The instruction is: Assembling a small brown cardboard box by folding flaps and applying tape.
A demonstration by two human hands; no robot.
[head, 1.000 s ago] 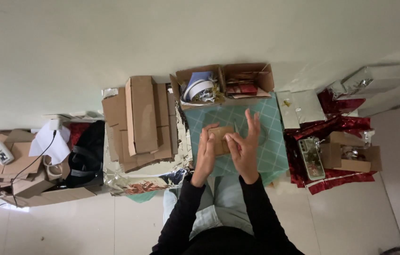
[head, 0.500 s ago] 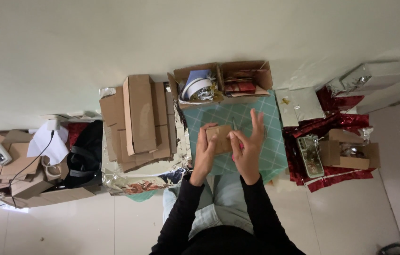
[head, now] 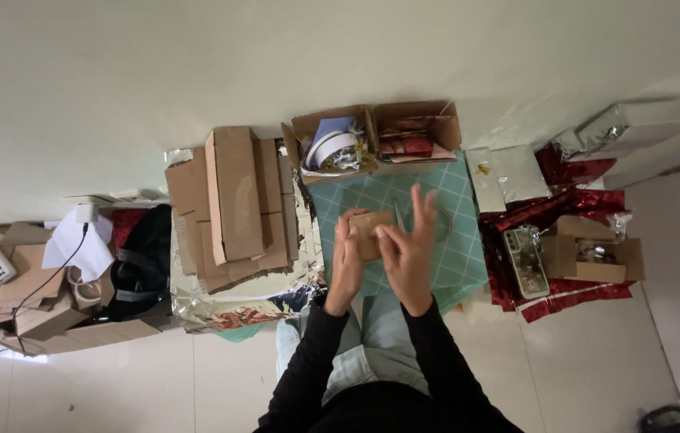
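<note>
At far left lay loose cardboard scraps [head: 3,297]; left of centre, a stack of flattened cartons [head: 231,204] sat on silver foil. Mid-frame, the left hand [head: 346,269] gripped a small cardboard box [head: 372,232] over the green cutting mat [head: 460,256], fingers pressed together along its side. The right hand [head: 408,252] touched the box's other side, fingers spread upward. Red foil [head: 564,285] lay at right
</note>
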